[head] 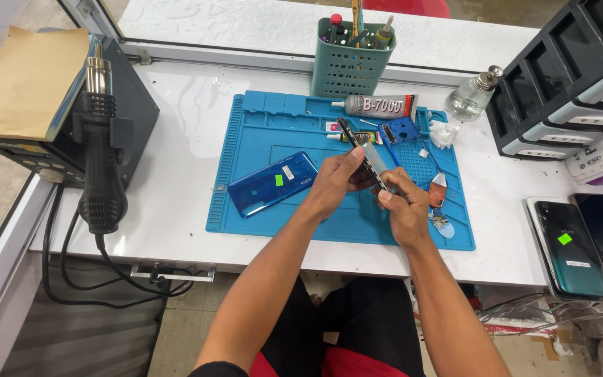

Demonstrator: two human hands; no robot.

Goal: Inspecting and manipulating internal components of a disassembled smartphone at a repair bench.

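Observation:
Both my hands hold a dark, opened smartphone (pixel 363 148) tilted on edge above a blue silicone work mat (pixel 259 132). My left hand (pixel 336 183) grips its near left side with fingers wrapped around it. Against the phone's lower right edge, my right hand (pixel 403 206) pinches it with thumb and fingers. A glossy blue phone back cover (pixel 273 183) lies flat on the mat just left of my left hand, with small stickers on it.
A hot-air gun (pixel 99 160) hangs on a black station at left. A teal tool holder (pixel 350 52), a glue tube (pixel 378 106), a blue frame part (pixel 403 130), a glass bottle (pixel 474 94), black drawer bins (pixel 567 77) and phones (pixel 570 244) at right surround the mat.

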